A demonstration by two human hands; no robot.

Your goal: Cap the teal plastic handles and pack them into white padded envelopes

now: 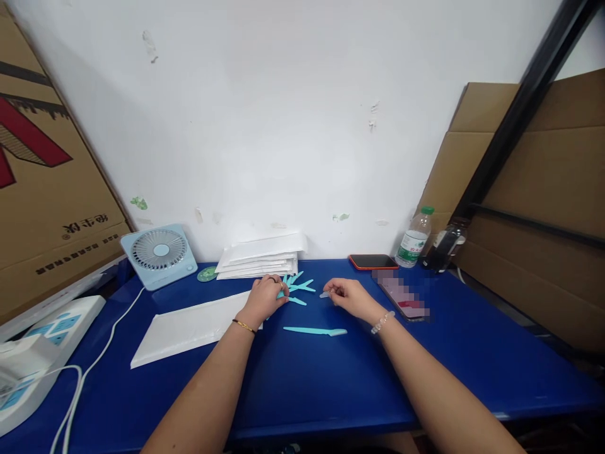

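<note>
- Turquoise plastic makes up the lone eyebrow razor (307,330), which lies flat on the blue tabletop (326,384), handle to the left and blade end to the right.
- Beyond the lone razor and slightly left, a bunch of turquoise razors (300,287) fans out, partly covered by the left hand (269,295).
- Left fingers are bent over the bunch; whether they grip it or only rest there, I cannot tell. A thin gold-coloured bracelet circles that wrist.
- Beyond the lone razor's blade end, the right hand (348,296) pinches a small translucent piece (324,294) between thumb and fingertips.
- Left of the lone razor, a white padded envelope (189,331) lies partly behind the left hand and wrist.
- Farther beyond the lone razor, to the left, are a stack of white padded envelopes (259,257), a green disc (207,274) and a light-blue fan (161,250).
- Beyond the lone razor on the right are an orange-edged smartphone (373,261), a second, partly pixelated phone (399,296), a green-capped water bottle (413,243) and a dark-filled bottle (443,247).
- Well left of the lone razor sits a white power strip (61,328).
</note>
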